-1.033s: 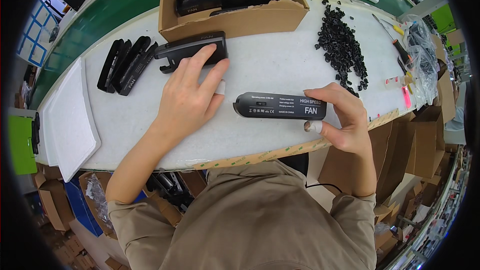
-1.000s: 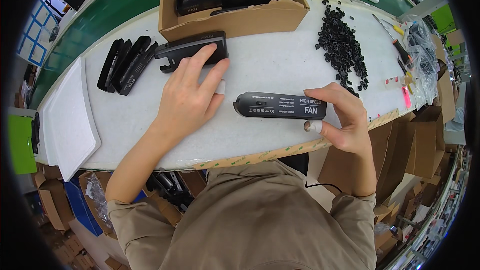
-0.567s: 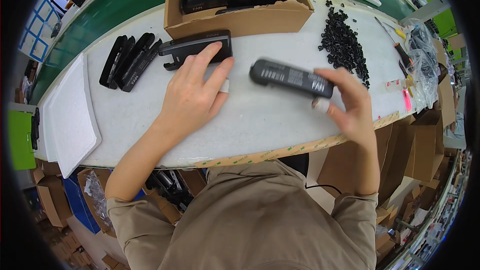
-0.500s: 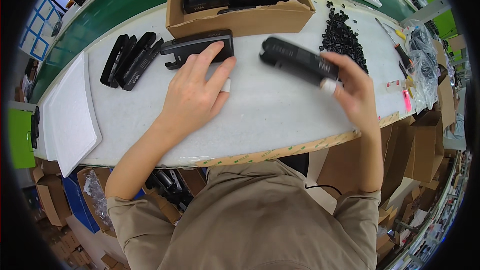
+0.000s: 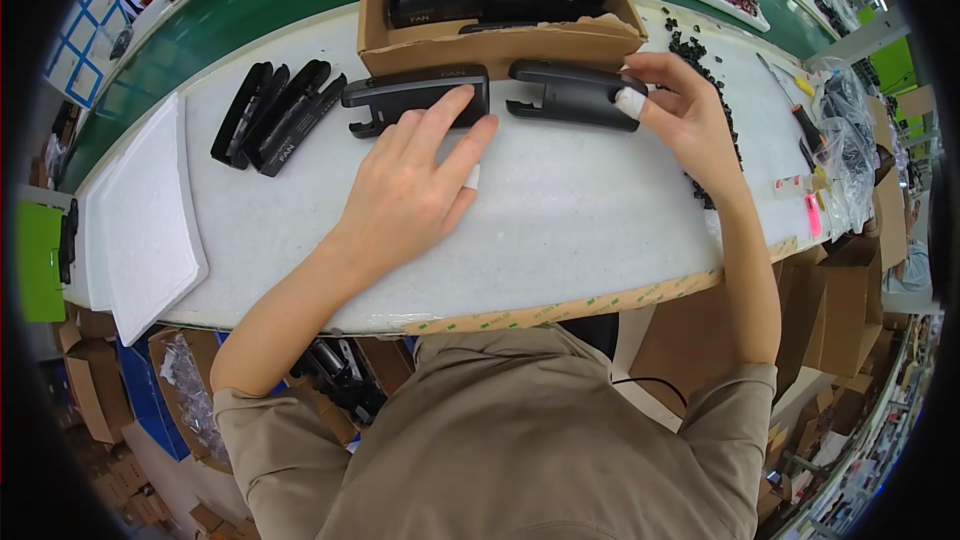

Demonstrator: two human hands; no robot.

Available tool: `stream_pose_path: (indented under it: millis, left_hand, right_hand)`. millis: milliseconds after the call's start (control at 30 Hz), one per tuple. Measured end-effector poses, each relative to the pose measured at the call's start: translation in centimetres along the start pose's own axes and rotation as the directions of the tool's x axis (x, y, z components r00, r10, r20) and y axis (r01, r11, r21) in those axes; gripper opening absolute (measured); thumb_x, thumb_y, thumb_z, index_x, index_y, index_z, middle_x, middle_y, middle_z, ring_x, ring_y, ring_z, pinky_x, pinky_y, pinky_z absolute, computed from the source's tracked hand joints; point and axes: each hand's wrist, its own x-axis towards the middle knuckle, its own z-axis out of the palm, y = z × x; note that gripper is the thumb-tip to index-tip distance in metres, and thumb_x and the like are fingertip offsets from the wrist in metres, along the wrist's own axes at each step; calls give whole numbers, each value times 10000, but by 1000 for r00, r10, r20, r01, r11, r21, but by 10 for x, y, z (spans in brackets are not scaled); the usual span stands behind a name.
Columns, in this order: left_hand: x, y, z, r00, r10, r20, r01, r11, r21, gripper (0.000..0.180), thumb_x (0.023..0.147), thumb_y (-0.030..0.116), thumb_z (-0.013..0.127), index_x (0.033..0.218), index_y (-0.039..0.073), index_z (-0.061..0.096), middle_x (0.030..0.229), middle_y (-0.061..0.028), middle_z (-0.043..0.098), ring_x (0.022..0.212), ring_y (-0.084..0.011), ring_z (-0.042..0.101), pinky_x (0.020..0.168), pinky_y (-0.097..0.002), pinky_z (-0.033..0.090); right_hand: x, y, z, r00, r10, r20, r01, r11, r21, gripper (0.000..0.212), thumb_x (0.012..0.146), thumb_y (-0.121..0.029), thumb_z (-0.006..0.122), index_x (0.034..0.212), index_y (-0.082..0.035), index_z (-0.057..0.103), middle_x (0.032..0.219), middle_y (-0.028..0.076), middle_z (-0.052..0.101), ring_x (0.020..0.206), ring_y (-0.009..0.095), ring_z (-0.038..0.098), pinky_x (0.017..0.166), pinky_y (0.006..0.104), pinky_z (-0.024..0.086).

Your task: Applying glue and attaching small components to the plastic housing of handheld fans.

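Two black plastic housings, each notched at its left end, lie side by side before the cardboard box. On the left housing (image 5: 420, 92) rest the outstretched fingertips of my left hand (image 5: 405, 185), near its right end. My right hand (image 5: 690, 115) pinches the right end of the other black housing (image 5: 575, 95) between thumb and fingers. White wrapping covers my right thumb, and a bit of white shows by my left thumb. Several open, shell-like black casings (image 5: 275, 120) lie farther left, leaning together.
The cardboard box (image 5: 505, 48) at the back holds more black casings. Small black parts (image 5: 705, 65) lie heaped behind my right hand. White foam sheets (image 5: 150, 230) lie at the left. Screwdrivers, a pink item (image 5: 813, 215) and plastic bags (image 5: 845, 130) are at the right.
The right housing has come toward the back and now lies beside the left one, notch showing, where before it was tilted and blurred in my right hand. My left hand stays on its housing.
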Motion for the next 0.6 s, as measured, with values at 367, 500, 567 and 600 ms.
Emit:
stream_pose_path:
  millis: [367,500,567,600]
  left_hand:
    - [2,0,-1,1000,-4,-12,5,1000,7,544,605,14,625,1144,60,567,1269,-143,461,877,-275,512,766,-343,448]
    - [3,-3,-4,998,-39,-47,44,994,98,600,594,80,634,1186,56,543,1262,-145,467,914,-255,488,752,-340,416]
    - [3,-6,-4,996,-70,-56,77,989,124,613,599,73,629,1204,58,530,1270,-135,462,909,-251,488,746,-333,413]
    - [2,-7,-3,997,-63,-48,68,991,111,640,598,63,630,1226,41,508,1278,-128,455,886,-243,479,736,-332,411]
  right_hand:
    - [-5,4,18,951,-229,-206,173,951,-257,438,697,-142,738,1063,-15,534,1057,119,566,910,235,604,751,324,531]
    - [-7,-1,20,946,-304,-113,235,883,-407,501,684,-238,736,1116,-76,541,1001,133,560,931,279,564,821,358,468]
    - [-7,-2,19,934,-351,-73,275,831,-484,497,692,-270,728,1116,-90,544,971,135,556,941,289,550,823,366,458]
    - [-6,-1,19,938,-344,-28,276,798,-536,506,687,-244,724,1136,-104,540,926,122,539,893,261,526,788,347,442]
